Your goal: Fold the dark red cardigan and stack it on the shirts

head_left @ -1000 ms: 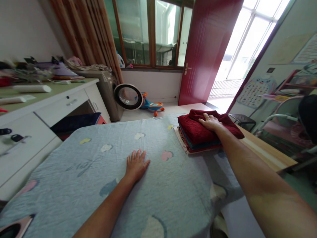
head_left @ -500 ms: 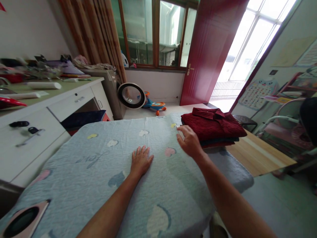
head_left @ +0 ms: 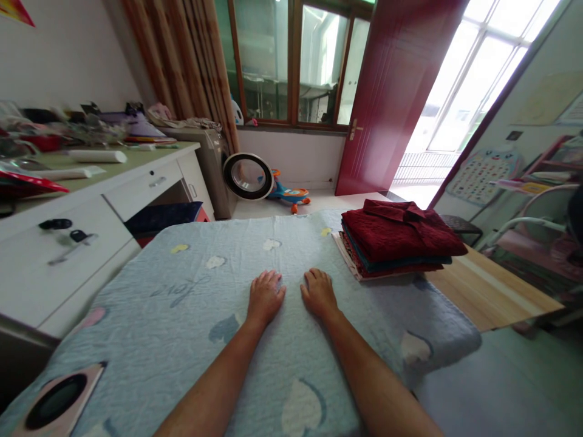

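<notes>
My left hand (head_left: 265, 297) lies flat, palm down, on a pale blue quilted cloth (head_left: 182, 315) that covers the table. My right hand (head_left: 317, 294) rests flat beside it, fingers stretched out, a small gap between the two. Neither hand holds anything. To the right, at the cloth's far corner, stands a neat stack of folded clothes (head_left: 397, 240) with a dark red shirt on top.
A bare wooden tabletop (head_left: 492, 291) shows right of the cloth. A white desk (head_left: 68, 243) with drawers and clutter stands left. A dark oval object on a pink base (head_left: 57, 400) sits at the near left corner. Beyond are a washing machine (head_left: 228, 173), a toy car (head_left: 285, 194) and a red door (head_left: 387, 91).
My right hand left the top of the folded stack, drew back left and now lies flat on the cloth beside my left hand. The left hand stayed put.
</notes>
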